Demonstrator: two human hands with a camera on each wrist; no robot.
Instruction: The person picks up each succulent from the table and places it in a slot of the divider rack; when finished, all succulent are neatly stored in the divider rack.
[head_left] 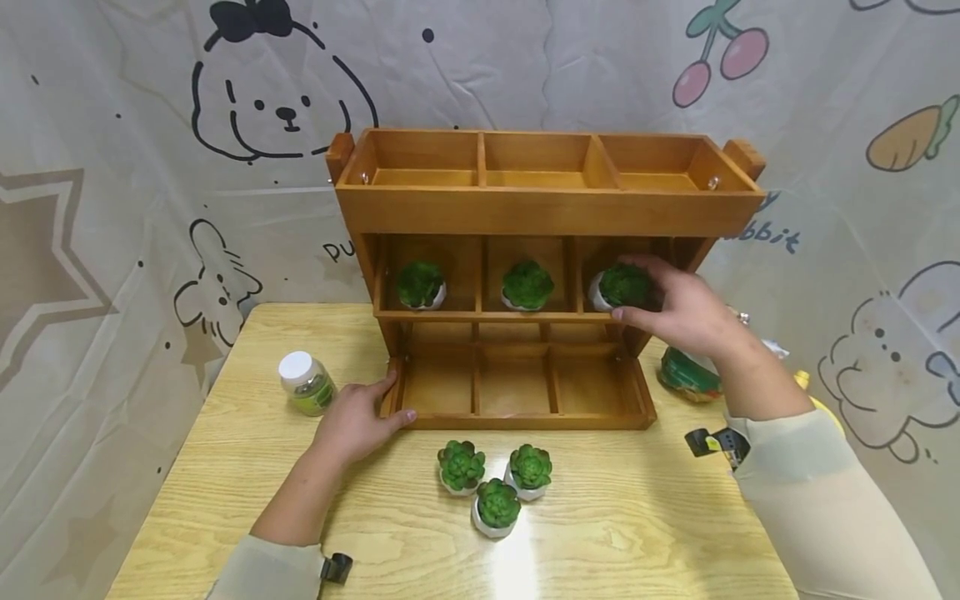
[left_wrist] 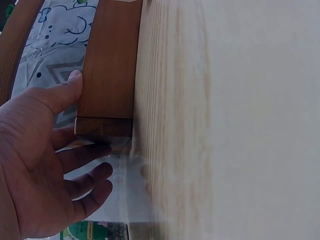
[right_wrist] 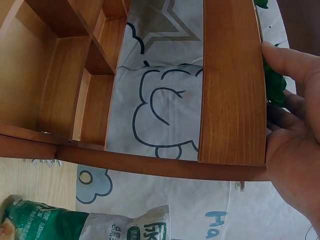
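Observation:
A three-tier wooden shelf [head_left: 551,214] stands on the table, each tier split into three compartments. With its fingers around the right-hand potted succulent [head_left: 628,286], my right hand [head_left: 692,307] reaches into the middle tier. The thumb lies by that tier's front board, and the pot is partly hidden. At the bottom tier's left front corner, my left hand [head_left: 358,421] grips the wood, thumb and fingers on either side of it. Another succulent [head_left: 421,285] sits in the middle tier's left compartment, and one more succulent [head_left: 527,285] in its centre.
Three potted succulents [head_left: 498,504] stand grouped on the table before the shelf. A white-lidded jar [head_left: 307,383] is left of it. To the right lies a green and white packet [head_left: 686,375]. A printed cloth [head_left: 480,75] hangs behind.

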